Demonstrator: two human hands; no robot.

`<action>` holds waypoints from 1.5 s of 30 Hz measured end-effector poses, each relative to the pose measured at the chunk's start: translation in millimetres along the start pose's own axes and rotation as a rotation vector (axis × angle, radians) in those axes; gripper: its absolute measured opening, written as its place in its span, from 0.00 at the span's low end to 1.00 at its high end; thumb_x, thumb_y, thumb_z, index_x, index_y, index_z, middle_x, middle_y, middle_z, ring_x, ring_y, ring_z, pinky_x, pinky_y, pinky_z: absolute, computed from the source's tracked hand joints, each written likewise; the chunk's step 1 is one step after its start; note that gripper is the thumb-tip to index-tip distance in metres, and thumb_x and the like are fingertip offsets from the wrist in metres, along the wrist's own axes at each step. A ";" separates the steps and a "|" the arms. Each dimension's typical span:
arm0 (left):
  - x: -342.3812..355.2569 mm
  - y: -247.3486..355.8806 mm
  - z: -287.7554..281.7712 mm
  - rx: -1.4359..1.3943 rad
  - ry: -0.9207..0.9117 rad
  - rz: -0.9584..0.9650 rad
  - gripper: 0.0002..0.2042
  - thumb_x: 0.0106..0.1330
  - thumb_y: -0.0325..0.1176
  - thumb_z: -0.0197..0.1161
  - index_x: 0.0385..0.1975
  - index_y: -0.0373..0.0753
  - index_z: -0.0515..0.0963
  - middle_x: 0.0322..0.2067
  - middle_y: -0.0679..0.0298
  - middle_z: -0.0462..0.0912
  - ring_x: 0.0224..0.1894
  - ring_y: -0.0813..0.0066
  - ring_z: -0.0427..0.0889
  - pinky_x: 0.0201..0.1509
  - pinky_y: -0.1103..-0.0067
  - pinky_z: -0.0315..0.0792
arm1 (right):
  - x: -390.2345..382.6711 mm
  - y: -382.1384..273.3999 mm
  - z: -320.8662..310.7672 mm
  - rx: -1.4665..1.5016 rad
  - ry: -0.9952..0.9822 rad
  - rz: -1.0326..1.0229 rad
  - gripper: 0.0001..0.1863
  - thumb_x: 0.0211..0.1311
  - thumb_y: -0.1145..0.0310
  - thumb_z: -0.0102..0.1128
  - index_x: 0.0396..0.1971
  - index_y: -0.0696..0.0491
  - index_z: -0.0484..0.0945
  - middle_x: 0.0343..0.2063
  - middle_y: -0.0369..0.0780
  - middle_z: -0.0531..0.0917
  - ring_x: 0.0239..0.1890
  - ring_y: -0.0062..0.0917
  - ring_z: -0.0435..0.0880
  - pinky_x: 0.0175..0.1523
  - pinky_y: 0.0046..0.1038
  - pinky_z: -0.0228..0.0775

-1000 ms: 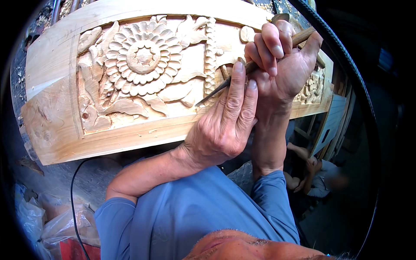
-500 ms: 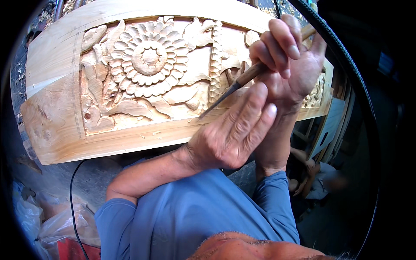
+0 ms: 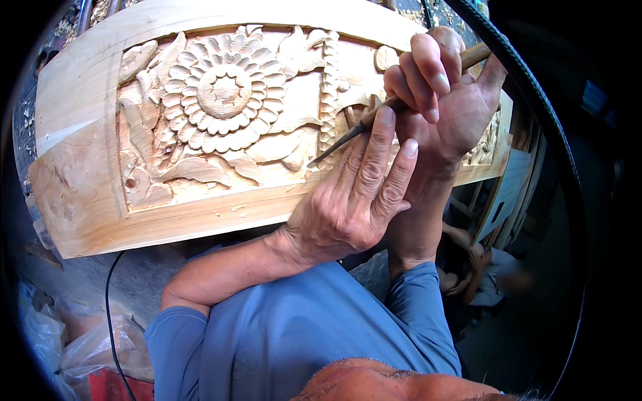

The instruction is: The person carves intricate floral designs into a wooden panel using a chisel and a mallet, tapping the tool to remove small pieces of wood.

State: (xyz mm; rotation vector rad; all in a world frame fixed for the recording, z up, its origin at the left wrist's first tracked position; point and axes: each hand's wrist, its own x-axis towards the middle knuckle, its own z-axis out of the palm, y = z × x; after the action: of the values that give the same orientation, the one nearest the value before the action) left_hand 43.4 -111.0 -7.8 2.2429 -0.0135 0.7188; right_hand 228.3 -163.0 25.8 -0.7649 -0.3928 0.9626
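A long wooden panel (image 3: 167, 230) lies before me, carved in relief with a round layered flower (image 3: 224, 97), leaves and a scalloped vertical strip (image 3: 328, 93). My right hand (image 3: 445, 100), palm turned up, has its fingers curled round the wooden handle of a carving chisel (image 3: 348, 136). The dark blade slants down to the left, its tip at the panel's lower recess edge, right of the flower. My left hand (image 3: 354, 197) rests over the near border with fingers stretched out; one fingertip touches the chisel near the handle's lower end. Its thumb is hard to make out.
Wood shavings (image 3: 67, 27) lie behind the panel. A black cable (image 3: 110, 314) hangs at the left near clear plastic sheeting (image 3: 100, 341) and a red object (image 3: 120, 385). Another person (image 3: 491, 277) sits at the right, by stacked boards (image 3: 511, 194). A dark strap crosses the right side.
My left hand has shifted slightly, its fingers straighter and a fingertip now up against the chisel. The chisel lies at a flatter slant, and the view has moved a little.
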 end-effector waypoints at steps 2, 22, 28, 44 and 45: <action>-2.4 -1.0 3.4 0.006 0.012 0.002 0.31 0.69 0.36 0.68 0.66 0.21 0.70 0.66 0.23 0.68 0.63 0.36 0.81 0.62 0.61 0.82 | 0.6 0.4 -0.3 0.007 -0.003 0.007 0.39 0.77 0.26 0.26 0.22 0.46 0.62 0.19 0.34 0.72 0.11 0.14 0.59 0.20 0.17 0.50; -4.6 -2.3 8.5 -0.037 0.058 0.013 0.34 0.65 0.38 0.71 0.67 0.23 0.70 0.66 0.24 0.68 0.62 0.36 0.81 0.62 0.61 0.82 | -1.7 2.7 4.3 -0.053 0.015 -0.056 0.38 0.76 0.26 0.31 0.22 0.46 0.62 0.18 0.34 0.72 0.11 0.13 0.57 0.19 0.17 0.48; -3.8 -2.1 10.1 -0.020 0.061 0.029 0.29 0.71 0.36 0.66 0.66 0.23 0.71 0.66 0.24 0.68 0.61 0.36 0.82 0.61 0.61 0.83 | -6.5 0.8 7.4 -0.056 0.098 -0.062 0.38 0.77 0.27 0.32 0.21 0.47 0.62 0.17 0.33 0.71 0.11 0.14 0.55 0.20 0.17 0.48; -5.2 -0.4 10.8 -0.024 0.066 0.032 0.29 0.70 0.38 0.67 0.65 0.25 0.73 0.64 0.25 0.71 0.59 0.38 0.84 0.59 0.62 0.84 | -8.0 2.3 4.6 -0.058 0.047 -0.095 0.38 0.76 0.25 0.30 0.21 0.46 0.60 0.17 0.34 0.71 0.11 0.13 0.56 0.19 0.17 0.48; -5.0 -1.9 11.1 -0.024 0.059 0.042 0.30 0.69 0.39 0.68 0.65 0.24 0.73 0.64 0.24 0.71 0.59 0.38 0.84 0.59 0.61 0.84 | -8.6 2.8 3.9 -0.057 0.043 -0.106 0.39 0.75 0.24 0.30 0.21 0.46 0.60 0.17 0.34 0.71 0.11 0.13 0.56 0.20 0.18 0.48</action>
State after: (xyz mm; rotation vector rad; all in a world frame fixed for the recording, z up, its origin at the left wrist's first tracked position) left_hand 45.1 -118.2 -17.7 2.2032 -0.0399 0.8035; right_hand 219.7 -167.7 26.6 -0.8074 -0.4209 0.8370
